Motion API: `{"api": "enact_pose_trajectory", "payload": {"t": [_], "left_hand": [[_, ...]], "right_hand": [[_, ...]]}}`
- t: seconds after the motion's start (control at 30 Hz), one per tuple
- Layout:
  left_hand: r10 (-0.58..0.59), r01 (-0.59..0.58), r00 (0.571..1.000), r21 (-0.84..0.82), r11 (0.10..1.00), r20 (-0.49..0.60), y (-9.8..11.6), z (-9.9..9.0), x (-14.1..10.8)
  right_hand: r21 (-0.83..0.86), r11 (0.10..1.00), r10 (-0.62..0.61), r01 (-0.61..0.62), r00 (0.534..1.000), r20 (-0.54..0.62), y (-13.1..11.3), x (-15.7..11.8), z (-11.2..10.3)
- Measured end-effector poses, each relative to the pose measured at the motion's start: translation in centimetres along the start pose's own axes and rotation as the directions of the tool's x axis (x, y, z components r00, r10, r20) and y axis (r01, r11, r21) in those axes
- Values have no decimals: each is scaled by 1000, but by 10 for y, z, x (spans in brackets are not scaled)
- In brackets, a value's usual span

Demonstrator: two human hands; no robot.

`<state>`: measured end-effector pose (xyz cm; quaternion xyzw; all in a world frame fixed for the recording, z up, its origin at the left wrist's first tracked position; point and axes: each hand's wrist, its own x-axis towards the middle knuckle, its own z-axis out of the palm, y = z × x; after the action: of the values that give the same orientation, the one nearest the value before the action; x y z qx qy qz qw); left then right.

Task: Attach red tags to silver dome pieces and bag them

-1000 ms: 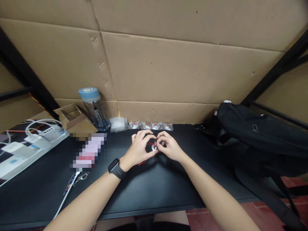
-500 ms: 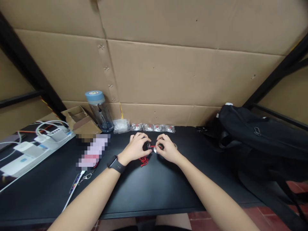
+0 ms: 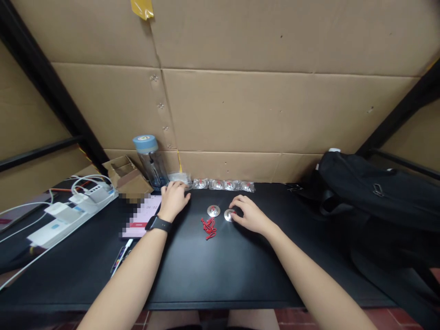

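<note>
Two small silver finger cymbals with red at their centres are side by side on the black table. The left one, a finger cymbal (image 3: 213, 211), lies flat and untouched. My right hand (image 3: 250, 215) has thumb and fingertips at the right-hand finger cymbal (image 3: 228, 215), covering part of it. Just in front lies a small tangle of red cord (image 3: 208, 228). My left hand (image 3: 173, 200) reaches to the clear plastic bags (image 3: 180, 177) at the back, fingers stretched out; their tips partly hide the bags. Several bagged cymbals (image 3: 217, 184) stand in a row behind.
A blue-lidded bottle (image 3: 150, 161) and an open cardboard box (image 3: 129, 178) stand back left. A tablet-like screen (image 3: 151, 210) lies under my left wrist, near a white power strip (image 3: 74, 219) with cables. A black backpack (image 3: 381, 197) fills the right side. Cardboard (image 3: 240, 110) walls the back.
My hands have moved apart. The left has gone back and left to the plastic bags; the dark thing beside it no longer shows. Two cymbals and the red cord are now plainly visible.
</note>
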<state>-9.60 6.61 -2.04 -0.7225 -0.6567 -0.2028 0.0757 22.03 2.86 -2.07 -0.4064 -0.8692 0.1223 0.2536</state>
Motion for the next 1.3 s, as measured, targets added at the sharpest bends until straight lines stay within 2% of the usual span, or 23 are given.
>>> {"api": "enact_pose_trajectory", "payload": {"t": [0.13, 0.27, 0.37, 0.6, 0.77, 0.87, 1.03, 1.17, 1.23, 1.3], "left_hand": [[-108, 109, 994, 68, 992, -29, -13, 12, 1], [-116, 121, 991, 81, 989, -63, -9, 22, 1], [-113, 116, 992, 69, 991, -55, -4, 22, 1], [-42, 39, 996, 50, 998, 75, 11, 11, -6], [45, -66, 965, 71, 995, 259, 17, 13, -17], [61, -98, 958, 119, 988, 280, 21, 15, -21], [71, -109, 970, 152, 982, 233, 29, 8, -24], [103, -112, 992, 150, 982, 69, 39, 0, -25], [165, -166, 986, 126, 978, 19, 48, -2, -26], [267, -268, 963, 86, 960, 27, 58, 0, -27]], "right_hand": [[35, 999, 7, -8, 1000, 25, 1, -1, -1], [56, 998, 15, -17, 999, 31, 0, -1, -1], [52, 998, 18, -19, 1000, 18, 1, -1, -4], [61, 998, 16, -16, 1000, -7, 6, -2, -8], [74, 997, 18, -18, 1000, -3, 7, -3, -9], [73, 997, 19, -19, 1000, 1, 7, -4, -10], [79, 997, 15, -16, 1000, 6, 5, -4, -13], [85, 996, 16, -18, 1000, 22, 3, -4, -15], [88, 996, 11, -13, 999, 33, 2, -3, -15], [87, 996, 2, -5, 999, 36, 2, -3, -14]]}}
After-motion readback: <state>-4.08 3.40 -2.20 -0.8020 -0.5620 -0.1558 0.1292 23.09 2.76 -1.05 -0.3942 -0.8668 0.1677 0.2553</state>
